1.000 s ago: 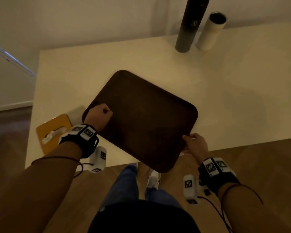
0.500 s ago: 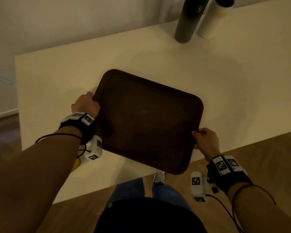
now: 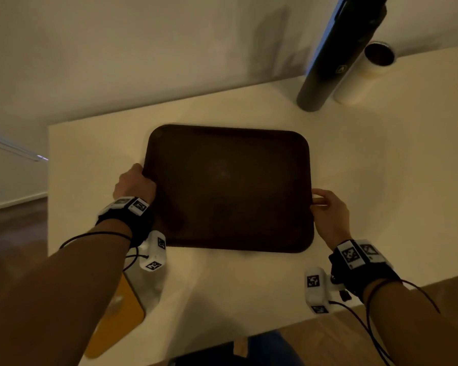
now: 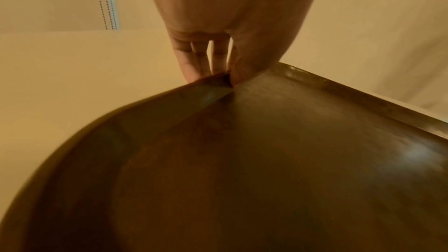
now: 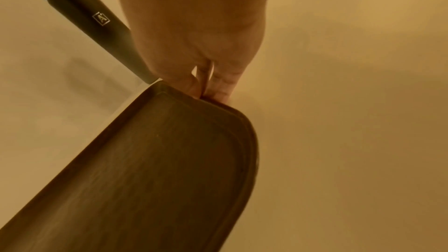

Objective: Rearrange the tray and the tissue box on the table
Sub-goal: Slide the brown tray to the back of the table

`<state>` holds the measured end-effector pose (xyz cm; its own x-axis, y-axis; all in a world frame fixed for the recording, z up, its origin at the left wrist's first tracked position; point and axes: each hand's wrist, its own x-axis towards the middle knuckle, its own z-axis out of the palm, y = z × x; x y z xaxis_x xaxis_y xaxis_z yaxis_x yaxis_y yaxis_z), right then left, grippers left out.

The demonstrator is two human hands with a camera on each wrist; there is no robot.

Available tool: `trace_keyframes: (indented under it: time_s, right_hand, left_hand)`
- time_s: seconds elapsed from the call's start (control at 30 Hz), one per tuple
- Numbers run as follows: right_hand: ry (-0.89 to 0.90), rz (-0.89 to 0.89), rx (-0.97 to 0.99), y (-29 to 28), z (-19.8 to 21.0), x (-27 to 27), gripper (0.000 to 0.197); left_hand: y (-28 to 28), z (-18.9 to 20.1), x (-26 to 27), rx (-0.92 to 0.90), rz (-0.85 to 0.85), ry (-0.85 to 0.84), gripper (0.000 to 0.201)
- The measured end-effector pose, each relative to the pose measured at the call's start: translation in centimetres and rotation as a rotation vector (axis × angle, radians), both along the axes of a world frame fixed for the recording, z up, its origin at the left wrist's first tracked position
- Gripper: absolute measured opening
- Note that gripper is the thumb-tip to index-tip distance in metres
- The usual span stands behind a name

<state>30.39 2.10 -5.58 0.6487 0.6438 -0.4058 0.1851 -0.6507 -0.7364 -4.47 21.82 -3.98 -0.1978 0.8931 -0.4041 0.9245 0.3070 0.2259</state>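
- You hold the dark brown tray point(image 3: 228, 188) with both hands, and it now sits squarer to the table's near edge than 0.5 s ago, when it was turned at an angle with 1 corner past that edge.
- Your left hand point(image 3: 134, 184) grips the tray's left rim: the left wrist view shows the thumb on the inner face and the fingers point(image 4: 194, 64) curled under the rim, clamped on it as before.
- Your right hand point(image 3: 329, 215) pinches the tray's right rim, the thumb on top and the fingers point(image 5: 221, 85) beneath, as the right wrist view shows.
- The whole tray now lies over the white table point(image 3: 381, 180); whether it rests on the surface or hangs just above it cannot be told.
- The yellow tissue box point(image 3: 117, 320) lies near the table's front-left corner, on the near-left side of the tray and apart from it, mostly hidden under your left forearm.
- Beyond the tray's far-right corner stand 2 cylinders, well apart from the tray: a tall black cylinder point(image 3: 333, 54) and a white tube point(image 3: 365, 75) just beside it.
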Motion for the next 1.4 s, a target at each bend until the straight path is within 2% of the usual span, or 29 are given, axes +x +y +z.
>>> trace_keyframes:
  time_s: [0.23,0.67,1.2,1.4]
  right_hand:
    - [-0.101,0.053,0.005,6.3,-0.4,0.9,0.038]
    - [-0.219,0.127,0.015,15.3,-0.3,3.9,0.04]
    - [-0.243,0.156,0.02,17.5,-0.5,4.9,0.045]
    - [-0.243,0.159,0.019,17.7,-0.6,4.9,0.045]
  left_hand:
    - [3.4,-0.1,-0.1,0.028,0.068,-0.034,0.037]
    - [6.6,-0.9,1.0,0.068,0.184,-0.086,0.028]
    - [7.3,-0.9,1.8,0.072,0.209,-0.087,0.012]
    - [7.4,-1.0,1.8,0.061,0.21,-0.082,0.019]
